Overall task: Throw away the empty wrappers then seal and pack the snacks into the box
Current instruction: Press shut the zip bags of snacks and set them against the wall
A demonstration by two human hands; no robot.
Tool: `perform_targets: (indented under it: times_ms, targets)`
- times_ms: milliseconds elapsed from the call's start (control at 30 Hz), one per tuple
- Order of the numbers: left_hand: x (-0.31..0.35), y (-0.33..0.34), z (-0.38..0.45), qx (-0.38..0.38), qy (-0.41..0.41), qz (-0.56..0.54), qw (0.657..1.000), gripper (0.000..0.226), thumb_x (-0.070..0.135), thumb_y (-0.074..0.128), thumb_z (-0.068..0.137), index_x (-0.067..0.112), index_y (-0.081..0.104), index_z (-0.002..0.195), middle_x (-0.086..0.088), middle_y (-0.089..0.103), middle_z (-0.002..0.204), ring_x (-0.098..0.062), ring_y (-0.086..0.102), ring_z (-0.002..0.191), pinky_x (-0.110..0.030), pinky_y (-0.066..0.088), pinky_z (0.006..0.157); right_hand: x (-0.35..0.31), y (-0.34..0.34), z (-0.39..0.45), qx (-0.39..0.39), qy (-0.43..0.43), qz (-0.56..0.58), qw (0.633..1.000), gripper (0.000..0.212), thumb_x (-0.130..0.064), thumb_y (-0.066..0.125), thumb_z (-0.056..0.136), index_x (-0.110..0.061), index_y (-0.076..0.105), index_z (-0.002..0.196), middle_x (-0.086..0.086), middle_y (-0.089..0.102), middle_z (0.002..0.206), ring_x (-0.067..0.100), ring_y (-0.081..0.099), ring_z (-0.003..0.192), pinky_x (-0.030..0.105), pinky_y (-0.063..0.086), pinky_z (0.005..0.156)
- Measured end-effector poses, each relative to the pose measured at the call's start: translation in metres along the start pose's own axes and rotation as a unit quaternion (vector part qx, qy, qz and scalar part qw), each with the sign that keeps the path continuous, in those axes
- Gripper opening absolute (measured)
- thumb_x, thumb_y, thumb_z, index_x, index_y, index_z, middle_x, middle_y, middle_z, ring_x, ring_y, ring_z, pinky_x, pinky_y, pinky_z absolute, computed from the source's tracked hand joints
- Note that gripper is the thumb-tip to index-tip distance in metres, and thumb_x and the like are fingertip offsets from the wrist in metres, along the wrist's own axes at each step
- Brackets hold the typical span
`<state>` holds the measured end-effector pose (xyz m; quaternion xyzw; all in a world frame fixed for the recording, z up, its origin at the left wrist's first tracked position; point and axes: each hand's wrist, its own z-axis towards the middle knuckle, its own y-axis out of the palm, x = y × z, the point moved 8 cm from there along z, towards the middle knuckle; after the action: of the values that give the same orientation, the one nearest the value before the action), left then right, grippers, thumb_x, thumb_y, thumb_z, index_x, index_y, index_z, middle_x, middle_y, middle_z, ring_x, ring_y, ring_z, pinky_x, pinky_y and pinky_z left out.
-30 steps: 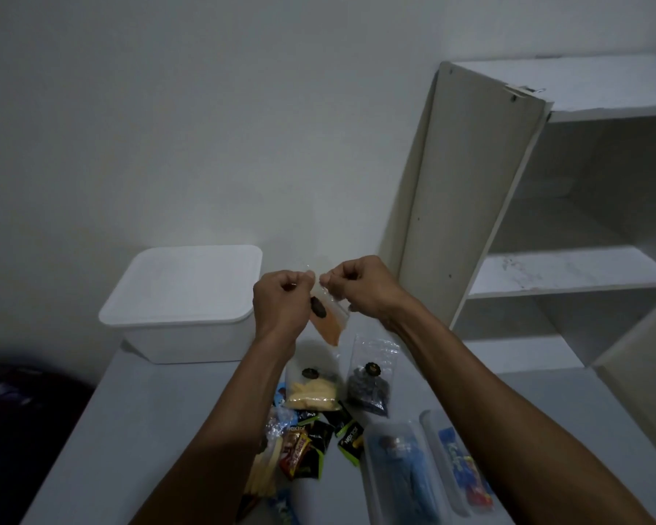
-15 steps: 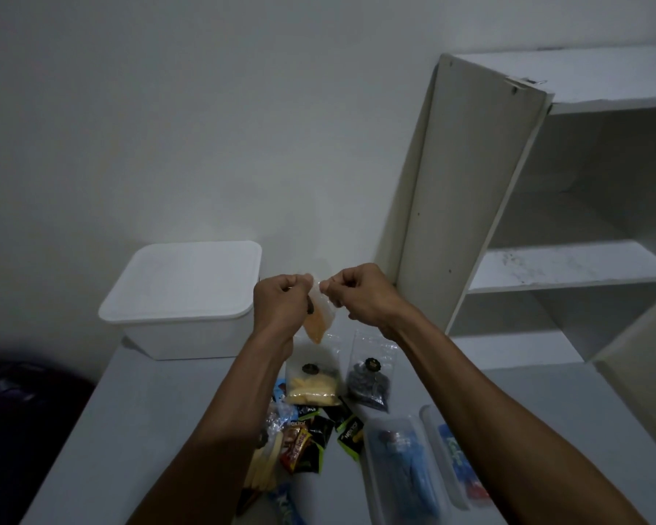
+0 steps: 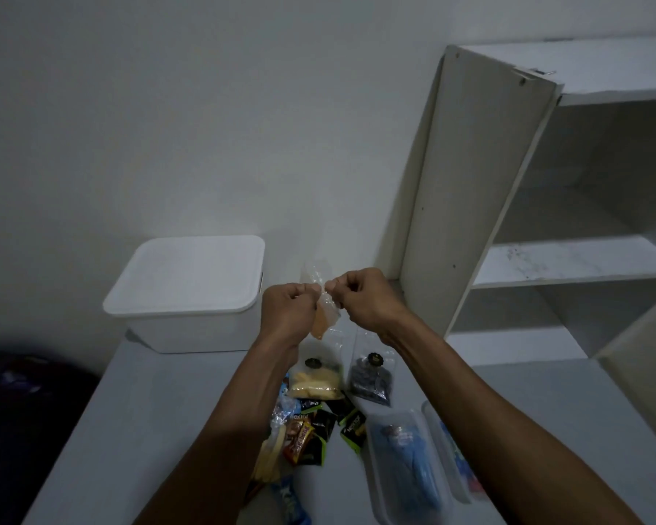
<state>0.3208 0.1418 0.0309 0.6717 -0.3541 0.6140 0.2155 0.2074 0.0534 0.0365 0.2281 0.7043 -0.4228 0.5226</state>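
Note:
My left hand (image 3: pixel 289 311) and my right hand (image 3: pixel 360 300) are raised above the table, both pinching the top of a small clear bag of orange snack (image 3: pixel 322 316) that hangs between them. Below on the table lie a clear bag of yellow snacks (image 3: pixel 313 384) and a clear bag of dark snacks (image 3: pixel 370 380). Nearer me is a heap of small wrappers and candy packets (image 3: pixel 315 430). The white box (image 3: pixel 190 297) stands at the back left with its lid on.
Two clear plastic trays with blue packets (image 3: pixel 406 460) lie at the front right of the table (image 3: pixel 160 403). A white open shelf unit (image 3: pixel 546 221) stands at the right. Something dark (image 3: pixel 27 411) sits left of the table.
Both hands have drawn closer together on the orange snack bag, which has turned edge-on and folded. The view has tilted slightly.

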Motion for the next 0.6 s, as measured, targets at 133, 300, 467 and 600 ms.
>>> perform_targets:
  times_ms: [133, 300, 467, 600]
  targets:
    - [-0.002, -0.012, 0.005, 0.032, 0.026, 0.004, 0.999, 0.023, 0.028, 0.061, 0.094, 0.008, 0.07, 0.088, -0.005, 0.071, 0.086, 0.004, 0.06, 0.064, -0.011, 0.043, 0.055, -0.013, -0.003, -0.001, -0.014, -0.045, -0.072, 0.996, 0.02, -0.025, 0.061, 0.096, -0.013, 0.068, 0.081, -0.008, 0.062, 0.068, 0.005, 0.055, 0.063, 0.023, 0.044, 0.063]
    - [0.001, -0.024, 0.019, -0.044, 0.096, 0.011, 0.994, 0.023, 0.032, 0.062, 0.094, 0.03, 0.064, 0.116, 0.009, 0.061, 0.114, -0.009, 0.055, 0.095, -0.017, 0.044, 0.074, -0.035, -0.009, -0.004, -0.094, -0.081, -0.143, 0.982, 0.024, -0.022, 0.061, 0.096, -0.002, 0.068, 0.087, 0.005, 0.066, 0.077, 0.012, 0.057, 0.071, 0.038, 0.054, 0.075]
    - [-0.008, -0.043, 0.022, -0.027, 0.067, -0.09, 0.993, 0.005, 0.022, 0.069, 0.088, 0.024, 0.07, 0.084, 0.009, 0.069, 0.087, -0.006, 0.06, 0.085, -0.026, 0.048, 0.078, -0.036, -0.008, -0.011, -0.097, -0.075, -0.1, 0.987, 0.021, -0.031, 0.064, 0.094, -0.012, 0.07, 0.092, -0.001, 0.068, 0.081, 0.005, 0.058, 0.073, 0.022, 0.049, 0.064]
    - [-0.027, -0.058, 0.023, -0.026, 0.028, -0.132, 0.99, 0.003, 0.026, 0.072, 0.086, 0.025, 0.072, 0.084, 0.009, 0.071, 0.089, -0.01, 0.062, 0.091, -0.037, 0.05, 0.088, -0.003, -0.003, -0.022, 0.001, -0.062, -0.034, 0.998, 0.016, -0.039, 0.072, 0.085, -0.023, 0.072, 0.09, -0.009, 0.072, 0.084, 0.005, 0.063, 0.075, 0.023, 0.051, 0.065]
